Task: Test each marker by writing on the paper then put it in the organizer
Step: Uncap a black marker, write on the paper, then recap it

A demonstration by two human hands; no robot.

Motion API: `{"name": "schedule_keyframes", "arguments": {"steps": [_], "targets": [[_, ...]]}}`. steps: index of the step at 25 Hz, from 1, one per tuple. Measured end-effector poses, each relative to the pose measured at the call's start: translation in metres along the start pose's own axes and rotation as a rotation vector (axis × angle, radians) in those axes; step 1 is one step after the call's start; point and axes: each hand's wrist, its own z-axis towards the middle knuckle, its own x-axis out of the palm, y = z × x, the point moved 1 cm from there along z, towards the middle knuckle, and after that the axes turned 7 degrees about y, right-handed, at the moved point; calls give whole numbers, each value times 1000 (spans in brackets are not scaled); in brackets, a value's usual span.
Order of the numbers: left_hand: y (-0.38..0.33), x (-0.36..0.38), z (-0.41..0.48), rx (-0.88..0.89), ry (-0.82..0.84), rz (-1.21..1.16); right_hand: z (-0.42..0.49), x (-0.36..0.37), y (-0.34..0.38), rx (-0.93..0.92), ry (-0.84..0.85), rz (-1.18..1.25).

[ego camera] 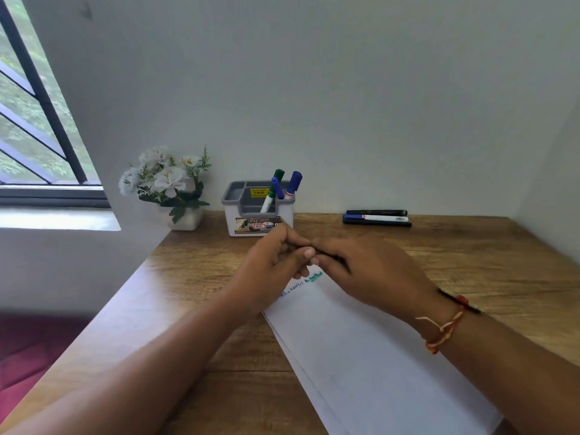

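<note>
Looking past the white paper [361, 356] at 6 o'clock, I see my left hand [270, 268] and right hand [370, 274] meeting over its far end, both sets of fingers curled around a dark marker [324, 253]. Beyond, at 12 o'clock, the grey organizer [232, 218] holds three upright markers [294, 183]; three loose markers [376, 218] lie at 2 o'clock.

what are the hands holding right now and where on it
A dark marker, mostly hidden, held over the paper by both hands: the left hand pinches one end, the right hand wraps the rest.
</note>
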Motion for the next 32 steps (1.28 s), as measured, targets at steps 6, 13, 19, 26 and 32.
{"name": "schedule_keyframes", "arguments": {"steps": [6, 13, 19, 26, 32], "targets": [[-1, -5, 2, -54, -82, 13, -7, -13, -6, 142, 84, 155], [14, -16, 6, -204, 32, 409, -12, -16, -31, 486, -5, 1320], [14, -16, 5, -181, 191, 565, -7, 3, -23, 467, -37, 1338], [17, -15, 5, -162, 264, 527, -9, 17, -18, 477, -72, 969], [21, -17, 6, -157, 259, 488, -9, 18, -19, 487, -35, 921]]}}
